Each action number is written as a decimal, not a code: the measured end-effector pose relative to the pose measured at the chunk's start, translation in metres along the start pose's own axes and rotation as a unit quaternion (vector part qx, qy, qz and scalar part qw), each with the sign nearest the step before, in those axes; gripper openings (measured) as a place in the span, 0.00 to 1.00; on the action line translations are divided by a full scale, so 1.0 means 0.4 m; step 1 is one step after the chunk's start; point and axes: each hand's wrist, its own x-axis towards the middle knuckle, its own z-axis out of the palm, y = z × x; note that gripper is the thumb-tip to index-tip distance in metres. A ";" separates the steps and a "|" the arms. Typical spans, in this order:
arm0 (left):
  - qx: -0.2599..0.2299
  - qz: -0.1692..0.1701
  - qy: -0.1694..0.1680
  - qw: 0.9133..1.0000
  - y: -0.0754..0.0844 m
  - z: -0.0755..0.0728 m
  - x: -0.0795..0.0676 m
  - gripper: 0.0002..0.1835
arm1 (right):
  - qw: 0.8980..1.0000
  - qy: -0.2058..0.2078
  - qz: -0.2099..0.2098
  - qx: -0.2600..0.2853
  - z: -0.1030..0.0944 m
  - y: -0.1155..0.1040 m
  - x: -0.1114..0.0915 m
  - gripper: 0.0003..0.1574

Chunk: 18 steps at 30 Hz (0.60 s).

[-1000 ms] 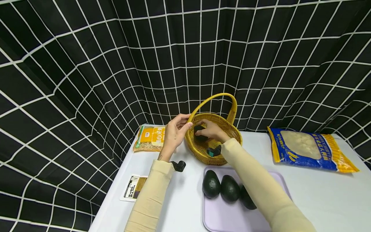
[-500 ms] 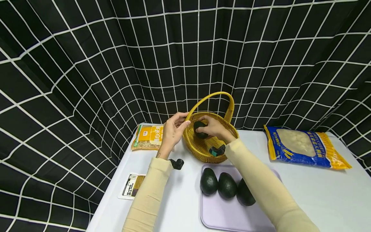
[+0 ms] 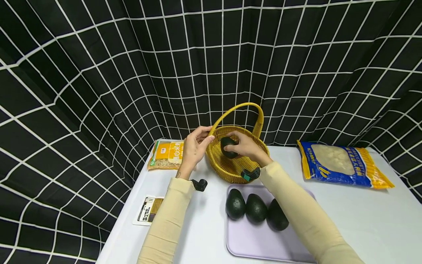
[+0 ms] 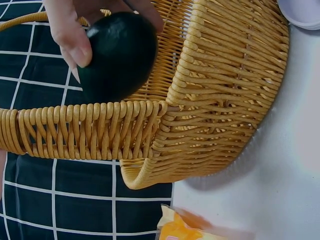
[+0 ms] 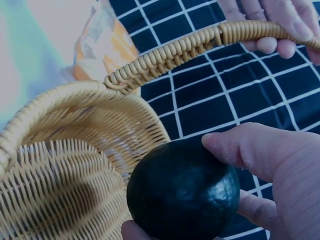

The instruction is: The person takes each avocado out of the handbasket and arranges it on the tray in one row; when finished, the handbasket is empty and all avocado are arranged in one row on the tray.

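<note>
A yellow wicker basket (image 3: 221,171) with a tall hoop handle (image 3: 237,106) stands at the back of the white table. My left hand (image 3: 194,147) grips the handle near its left base, thumb in front. Inside the hoop, my right hand (image 3: 246,145) holds a dark green avocado (image 5: 182,190) between thumb and fingers. In the left wrist view this avocado hangs at rim level, just behind the handle. Three more avocados, a left one (image 3: 235,204), a middle one (image 3: 256,208) and a right one (image 3: 277,217), lie in a row on a lilac tray (image 3: 250,246); my right sleeve partly covers the right one.
Left of the basket lies an orange food packet (image 3: 166,156), partly behind my left hand. A small flat packet (image 3: 148,211) is nearer the front left. To the right lies a blue and yellow bag (image 3: 343,165). A black gridded curtain (image 3: 211,66) hangs close behind the basket.
My right hand has shifted slightly up and to the right relative to the basket, bringing the avocado along. My left hand stays on the handle. The whole head view has drifted a little.
</note>
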 end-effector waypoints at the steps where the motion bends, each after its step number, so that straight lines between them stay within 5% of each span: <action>1: 0.000 -0.001 0.001 1.000 0.001 0.000 0.000 0.15 | 1.000 0.001 -0.002 -0.002 -0.002 -0.001 -0.004 0.37; 18: -0.005 -0.015 0.008 1.000 0.007 0.004 0.000 0.15 | 0.999 0.024 -0.007 -0.024 -0.045 0.003 -0.093 0.38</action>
